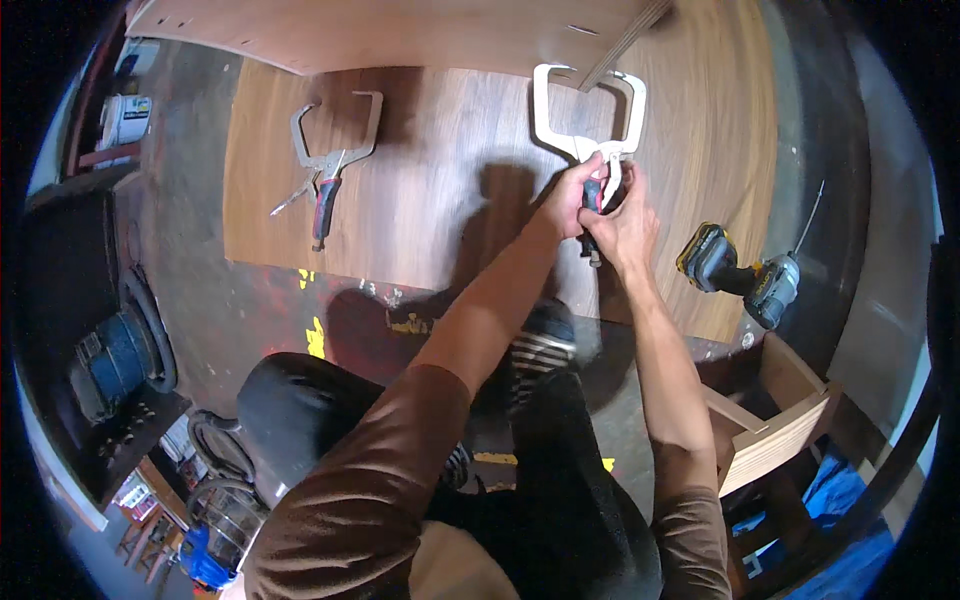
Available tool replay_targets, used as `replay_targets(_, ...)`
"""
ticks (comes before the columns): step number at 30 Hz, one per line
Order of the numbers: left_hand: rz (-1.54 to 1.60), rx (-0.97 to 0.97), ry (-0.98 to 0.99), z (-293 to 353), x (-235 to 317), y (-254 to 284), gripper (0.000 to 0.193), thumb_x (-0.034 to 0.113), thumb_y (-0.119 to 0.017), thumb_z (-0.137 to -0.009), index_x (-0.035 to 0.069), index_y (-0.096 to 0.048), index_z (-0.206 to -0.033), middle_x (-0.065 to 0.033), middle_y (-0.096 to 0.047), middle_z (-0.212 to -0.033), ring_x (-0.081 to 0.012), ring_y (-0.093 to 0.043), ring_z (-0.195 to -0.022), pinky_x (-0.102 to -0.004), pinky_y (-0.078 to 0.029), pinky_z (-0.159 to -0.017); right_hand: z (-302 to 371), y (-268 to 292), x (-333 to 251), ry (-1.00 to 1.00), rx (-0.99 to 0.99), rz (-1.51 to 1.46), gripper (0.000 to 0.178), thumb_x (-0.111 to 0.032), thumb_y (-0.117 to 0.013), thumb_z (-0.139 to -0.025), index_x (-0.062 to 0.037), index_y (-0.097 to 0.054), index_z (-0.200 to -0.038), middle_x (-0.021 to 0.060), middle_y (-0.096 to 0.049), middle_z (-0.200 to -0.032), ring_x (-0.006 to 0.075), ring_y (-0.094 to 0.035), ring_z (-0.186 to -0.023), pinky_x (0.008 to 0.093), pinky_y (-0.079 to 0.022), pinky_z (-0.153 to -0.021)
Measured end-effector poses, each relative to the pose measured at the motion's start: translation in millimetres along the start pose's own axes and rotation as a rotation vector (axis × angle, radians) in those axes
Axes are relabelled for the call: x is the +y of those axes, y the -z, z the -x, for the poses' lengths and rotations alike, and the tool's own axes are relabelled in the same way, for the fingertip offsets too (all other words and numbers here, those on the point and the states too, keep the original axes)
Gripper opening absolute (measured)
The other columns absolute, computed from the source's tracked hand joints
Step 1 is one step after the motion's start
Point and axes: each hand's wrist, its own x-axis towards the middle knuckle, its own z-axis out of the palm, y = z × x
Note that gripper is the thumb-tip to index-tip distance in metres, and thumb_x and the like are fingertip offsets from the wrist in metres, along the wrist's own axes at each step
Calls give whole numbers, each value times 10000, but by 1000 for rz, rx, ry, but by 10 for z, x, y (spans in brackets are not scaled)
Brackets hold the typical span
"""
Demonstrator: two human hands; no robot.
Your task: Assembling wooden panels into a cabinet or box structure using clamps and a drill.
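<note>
I am seeing both hands working together on one tool: the left hand is wrapping closed around the dark handle of a large silver C-shaped locking clamp, and the right hand is curling shut over the lower end of the same handle, just beside and touching the left. The clamp's wide curved arms are reaching away from me toward the far edge of the brown wood-grain board lying flat on the floor, where its tips are meeting the edge of a paler upright wooden panel standing along that far edge. I cannot tell whether the clamp's tips are squeezing the panel or only lying against it. Toward the board's left side, a second silver locking clamp with a red and black handle is lying flat and untouched, well apart from the hands. Near the board's right edge, a yellow and black cordless drill is resting on its side. Beyond the board's near right corner, a small open wooden box is sitting on the dark floor.
</note>
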Motion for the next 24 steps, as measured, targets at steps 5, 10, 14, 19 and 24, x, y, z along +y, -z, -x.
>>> replay_targets(5, -80, -43, 51, 103, -15, -142, 284, 332, -553, -1052, 86, -695, -1069, -48, -714, -951, -173, -685, -858, -346, -567, -790, 40, 81, 2, -208, -87, -56, 757, -248, -856, -633, -36, -516, -1276, 220, -694, -1139, 363, -691, -1016, 443, -543, -912)
replay_targets(10, -98, 107, 51, 17, 172, 59, 294, 250, -566, -1022, 21, -679, -1169, -87, -723, -1008, -197, -703, -916, -366, -574, -858, 25, -55, -106, 19, 48, -67, 757, -238, -891, -626, 7, -509, -1233, 181, -612, -1100, 337, -600, -1044, 439, -514, -926)
replay_targets(14, -79, 101, 48, 10, 21, -120, 313, 236, -534, -1027, -31, -641, -1151, -162, -711, -983, -278, -711, -920, -433, -586, -822, -1, 60, 280, -80, -6, -234, 698, -201, -925, -657, 2, -503, -1175, 140, -561, -1104, 289, -590, -1009, 409, -520, -894)
replay_targets(19, -41, 142, 14, -67, -36, -269, 291, 241, -562, -990, -11, -649, -1106, -164, -704, -911, -288, -713, -837, -435, -587, -735, -333, 203, 1317, -734, -1150, -990, 709, -366, -737, -923, -43, -434, -1477, 228, -644, -1308, 382, -689, -1112, 492, -569, -953)
replay_targets(24, -98, 233, -66, -13, -36, -216, 285, 226, -568, -984, -13, -659, -1109, -161, -711, -914, -275, -716, -826, -426, -594, -743, -171, -97, 1162, -593, -1413, -1533, 801, -419, -679, -904, 19, -409, -1517, 305, -505, -1470, 579, -465, -1340, 737, -405, -1059)
